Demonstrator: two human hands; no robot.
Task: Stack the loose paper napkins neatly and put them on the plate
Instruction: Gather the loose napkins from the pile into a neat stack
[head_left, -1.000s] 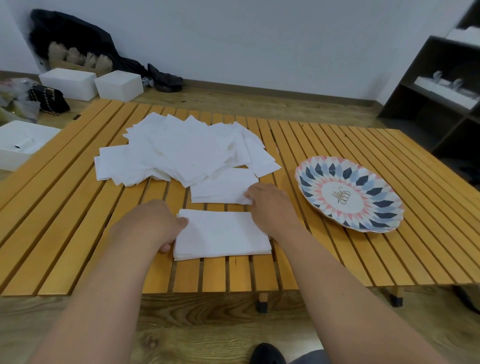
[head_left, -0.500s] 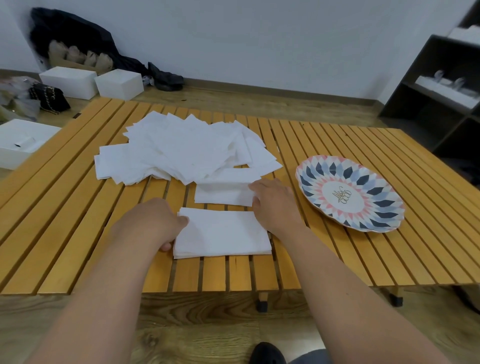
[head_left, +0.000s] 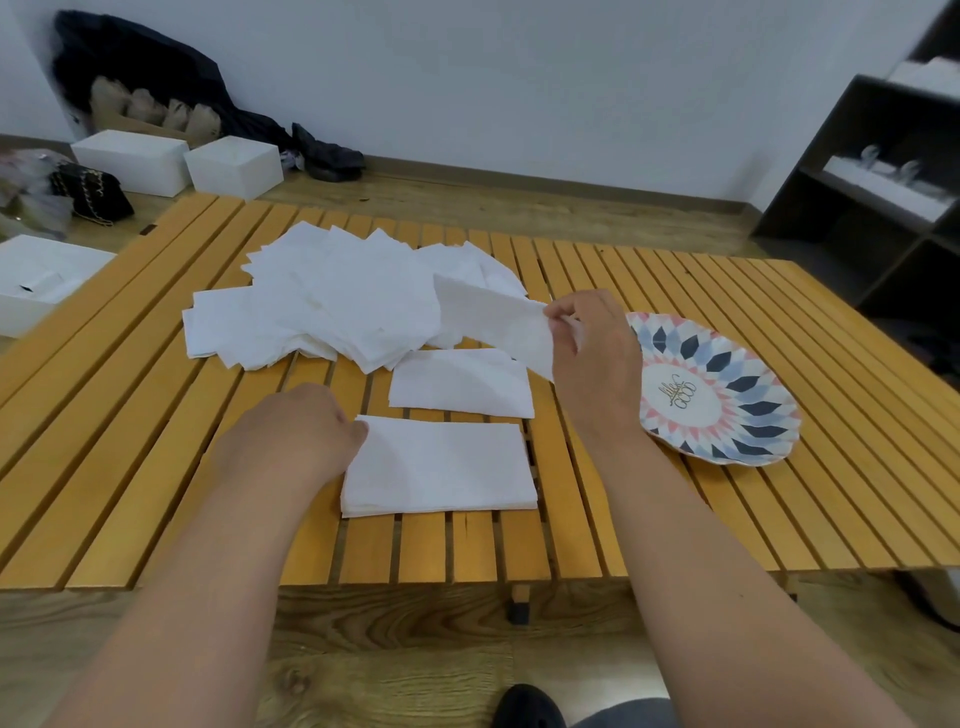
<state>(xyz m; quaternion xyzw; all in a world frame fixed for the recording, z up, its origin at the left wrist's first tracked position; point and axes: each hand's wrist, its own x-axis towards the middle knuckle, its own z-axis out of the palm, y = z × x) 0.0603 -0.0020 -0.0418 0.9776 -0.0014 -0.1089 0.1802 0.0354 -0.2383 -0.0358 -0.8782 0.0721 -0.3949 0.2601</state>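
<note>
Right hand lifts one napkin; neat stack lies at the near edge, plate bare.

Right hand (head_left: 592, 353) pinches the held napkin (head_left: 493, 327) by its right edge between thumb and fingertips. The sheet is clear of the slatted wooden table (head_left: 779, 519), reaching left from the pinch over the right fringe of the loose napkin pile (head_left: 332, 306), its long axis roughly left-right and slanted. The squared napkin stack (head_left: 439, 465) lies flat near the table's front edge, long axis left-right across the slats. Left hand (head_left: 296, 436), fingers curled under, touches the stack's left short edge; whether it grips is hidden. A single flat napkin (head_left: 462, 382) lies between stack and pile, same orientation. The patterned plate (head_left: 717, 395) sits right of the napkins, partly behind the right hand.
</note>
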